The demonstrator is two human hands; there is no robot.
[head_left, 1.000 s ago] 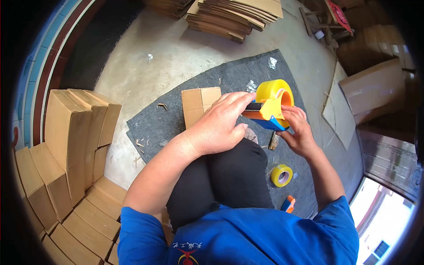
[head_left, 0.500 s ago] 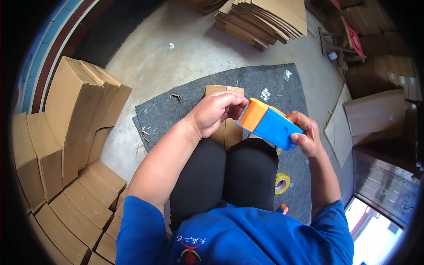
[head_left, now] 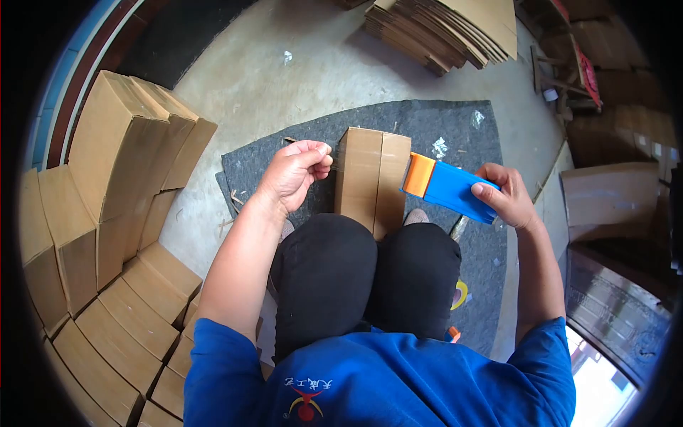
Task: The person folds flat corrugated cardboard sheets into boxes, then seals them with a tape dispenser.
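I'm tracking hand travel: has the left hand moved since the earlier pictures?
Yes: against the mat, the left hand has moved left, away from the dispenser.

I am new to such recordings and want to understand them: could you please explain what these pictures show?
There is no machine, only a person's two bare hands. One camera, worn on the head, takes every picture, looking forward and down. The right hand holds a blue and orange tape dispenser. The left hand has its fingertips together; I cannot tell whether they hold anything. A cardboard box stands on a dark mat. Stacked boxes are at the left.
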